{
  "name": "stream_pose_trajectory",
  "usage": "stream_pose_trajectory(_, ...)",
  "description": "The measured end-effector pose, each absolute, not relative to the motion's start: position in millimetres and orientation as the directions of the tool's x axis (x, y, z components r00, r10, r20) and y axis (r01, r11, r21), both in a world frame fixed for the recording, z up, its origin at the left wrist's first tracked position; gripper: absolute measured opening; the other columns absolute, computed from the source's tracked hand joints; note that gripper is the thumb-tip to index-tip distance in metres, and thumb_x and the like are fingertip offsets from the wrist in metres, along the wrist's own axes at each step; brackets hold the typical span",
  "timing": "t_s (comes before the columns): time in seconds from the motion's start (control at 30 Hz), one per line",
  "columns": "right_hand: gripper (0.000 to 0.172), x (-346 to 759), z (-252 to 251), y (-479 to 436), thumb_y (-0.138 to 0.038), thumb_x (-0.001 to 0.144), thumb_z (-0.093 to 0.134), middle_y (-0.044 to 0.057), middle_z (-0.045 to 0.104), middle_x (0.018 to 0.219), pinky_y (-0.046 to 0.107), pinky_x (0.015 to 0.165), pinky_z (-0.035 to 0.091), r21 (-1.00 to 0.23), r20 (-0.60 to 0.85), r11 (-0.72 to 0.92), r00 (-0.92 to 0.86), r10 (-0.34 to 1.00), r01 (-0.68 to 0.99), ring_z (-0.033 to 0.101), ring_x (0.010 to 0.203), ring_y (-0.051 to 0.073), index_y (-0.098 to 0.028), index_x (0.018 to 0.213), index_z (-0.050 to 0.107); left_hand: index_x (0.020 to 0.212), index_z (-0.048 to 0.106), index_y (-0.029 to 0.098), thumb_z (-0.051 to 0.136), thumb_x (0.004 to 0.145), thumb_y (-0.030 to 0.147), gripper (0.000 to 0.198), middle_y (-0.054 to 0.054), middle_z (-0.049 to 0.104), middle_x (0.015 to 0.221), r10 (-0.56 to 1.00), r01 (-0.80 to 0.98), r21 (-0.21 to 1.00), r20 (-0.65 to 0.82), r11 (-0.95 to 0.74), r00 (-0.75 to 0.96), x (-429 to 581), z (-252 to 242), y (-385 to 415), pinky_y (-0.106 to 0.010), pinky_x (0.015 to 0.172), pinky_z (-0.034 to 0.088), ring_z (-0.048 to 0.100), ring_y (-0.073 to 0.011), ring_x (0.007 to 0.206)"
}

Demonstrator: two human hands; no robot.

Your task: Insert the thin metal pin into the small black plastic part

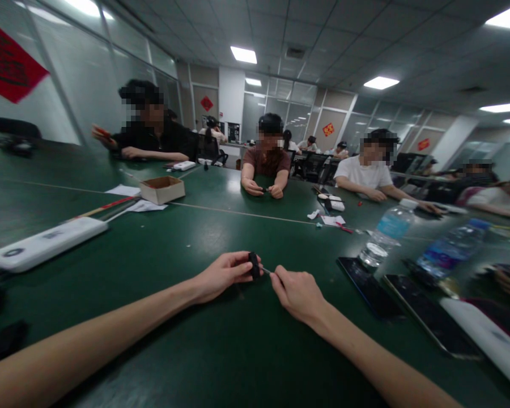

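Between the thumb and fingers of my left hand is a small black block-like piece, whose exact kind I cannot make out. My right hand is closed around a thin metal rod, which looks like the shaft of a screwdriver; its handle is hidden in my fist. The rod points left and its tip meets or nearly meets the right side of the black piece. Both hands are just above the green table.
To the left are a long white device and an open cardboard box. On the right stand water bottles beside dark phones and a white power bank. Several people sit around the table.
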State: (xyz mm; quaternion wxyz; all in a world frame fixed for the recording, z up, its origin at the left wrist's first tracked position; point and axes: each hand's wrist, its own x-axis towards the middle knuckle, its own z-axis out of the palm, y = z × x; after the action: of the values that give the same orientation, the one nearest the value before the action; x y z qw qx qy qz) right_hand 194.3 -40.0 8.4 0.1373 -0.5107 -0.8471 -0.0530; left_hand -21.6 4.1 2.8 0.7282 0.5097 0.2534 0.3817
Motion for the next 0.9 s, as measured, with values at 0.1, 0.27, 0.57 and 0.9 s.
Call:
stream_pose_trajectory(0.1,0.029,195.0,7.3,-39.8,-0.033,0.098,0.028,-0.001,0.059,0.068,0.023,0.053,0.029,-0.097,0.319,0.475,-0.425,0.847,0.874,0.053,0.055,0.012,-0.020,0.086,0.050,0.107,0.061,0.015,0.063,0.082,0.025,0.027,-0.012,0.063,0.110,0.830,-0.307,0.936,0.030,0.172,0.557,-20.7,3.1,3.5,-0.036,0.092,0.044,0.060,-0.0229,0.103)
stream_pose_trajectory(0.27,0.018,196.4,4.0,-39.1,-0.033,0.093,0.040,0.000,0.057,0.073,0.022,0.055,0.035,-0.243,0.417,0.475,-0.351,0.838,0.846,0.053,0.057,0.012,-0.018,0.098,0.048,0.110,0.061,0.013,0.064,0.081,0.021,0.029,-0.013,0.063,0.108,0.863,-0.423,0.888,0.062,0.182,0.502,-19.5,1.6,6.6,-0.038,0.094,0.042,0.061,-0.0221,0.099)
stream_pose_trajectory(0.57,0.023,196.2,8.8,-42.0,-0.028,0.095,0.040,0.006,0.060,0.098,0.025,0.064,0.044,-0.289,0.456,0.607,-0.451,0.767,0.741,0.058,0.074,0.014,-0.018,0.114,0.046,0.117,0.057,0.015,0.058,0.083,0.021,0.034,-0.009,0.062,0.090,0.898,-0.464,0.863,0.029,0.199,0.438,-20.9,2.8,8.1,-0.030,0.073,0.047,0.060,-0.0165,0.079)
stream_pose_trajectory(0.9,0.030,196.4,18.0,-45.5,-0.029,0.096,0.040,0.005,0.064,0.100,0.025,0.073,0.047,-0.226,0.305,0.770,-0.707,0.638,0.597,0.062,0.083,0.014,-0.020,0.125,0.045,0.089,0.058,0.016,0.046,0.087,0.037,0.025,0.006,0.036,0.055,0.855,-0.380,0.902,0.025,0.204,0.518,-19.5,7.9,-0.1,-0.017,0.044,0.026,0.028,-0.0056,0.043)
